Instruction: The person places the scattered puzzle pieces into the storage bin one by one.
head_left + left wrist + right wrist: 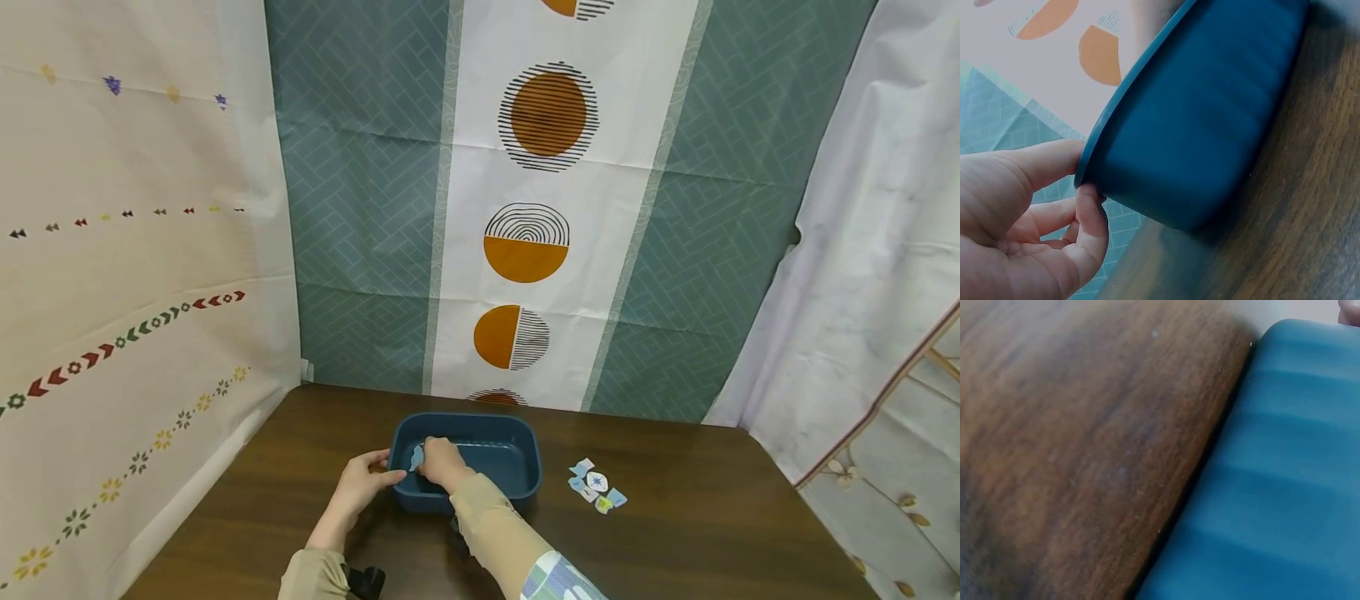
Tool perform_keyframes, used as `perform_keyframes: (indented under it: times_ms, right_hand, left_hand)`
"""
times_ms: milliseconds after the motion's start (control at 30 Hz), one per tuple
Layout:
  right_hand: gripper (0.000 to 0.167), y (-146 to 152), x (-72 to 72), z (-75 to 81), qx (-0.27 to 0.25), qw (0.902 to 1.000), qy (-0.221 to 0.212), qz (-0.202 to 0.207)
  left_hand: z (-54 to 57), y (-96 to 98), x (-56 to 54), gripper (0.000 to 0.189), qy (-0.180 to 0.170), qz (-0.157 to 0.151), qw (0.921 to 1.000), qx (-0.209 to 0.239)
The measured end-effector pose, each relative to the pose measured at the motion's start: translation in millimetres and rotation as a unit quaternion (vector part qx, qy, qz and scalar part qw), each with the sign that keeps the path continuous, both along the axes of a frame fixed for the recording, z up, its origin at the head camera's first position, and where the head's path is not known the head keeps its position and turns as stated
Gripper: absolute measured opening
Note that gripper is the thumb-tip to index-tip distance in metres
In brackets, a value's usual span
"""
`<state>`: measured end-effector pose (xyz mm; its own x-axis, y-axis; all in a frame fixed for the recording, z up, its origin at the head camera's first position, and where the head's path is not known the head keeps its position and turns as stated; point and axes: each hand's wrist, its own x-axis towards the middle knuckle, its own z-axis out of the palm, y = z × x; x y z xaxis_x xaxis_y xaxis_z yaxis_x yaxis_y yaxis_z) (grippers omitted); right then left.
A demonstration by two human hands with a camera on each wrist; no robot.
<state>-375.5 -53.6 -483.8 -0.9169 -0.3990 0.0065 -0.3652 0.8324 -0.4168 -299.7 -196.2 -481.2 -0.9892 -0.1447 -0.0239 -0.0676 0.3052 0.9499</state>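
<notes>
My left hand (352,493) pinches the left end of a dark blue rectangular basin (517,496) by its rim. In the left wrist view the thumb lies over the rim and curled fingers (1092,219) come up beneath it. Reaching over the front wall, my right hand (444,463) is inside the basin at its left end. It holds a small light blue cutout (417,457) at its fingertips, close to the left inner wall. Those fingertips are mostly hidden by the back of the hand. The right wrist view shows only the basin's ribbed outer wall (1272,487) and wood.
Several small paper cutouts lie in a loose group right of the basin, among them a white one with a blue star (597,482) and a yellow-green one (603,504). All stand on a dark wooden table (697,517), with patterned cloths (360,208) behind and beside it.
</notes>
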Motion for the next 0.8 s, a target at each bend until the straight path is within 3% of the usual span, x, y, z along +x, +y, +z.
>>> perform_keyframes:
  times_ms: [300,800]
  right_hand:
    - [0.038,7.9,2.3,6.1,-0.02,0.9996,-0.018,-0.006]
    - [0.048,27.2,5.8,23.4,-0.062,0.998,-0.001,-0.008]
  left_hand:
    - [-0.6,2.0,1.9,0.051,0.003,-0.003,1.0,0.002]
    - [-0.2,0.2,-1.6,0.052,0.002,-0.005,0.9999,-0.009]
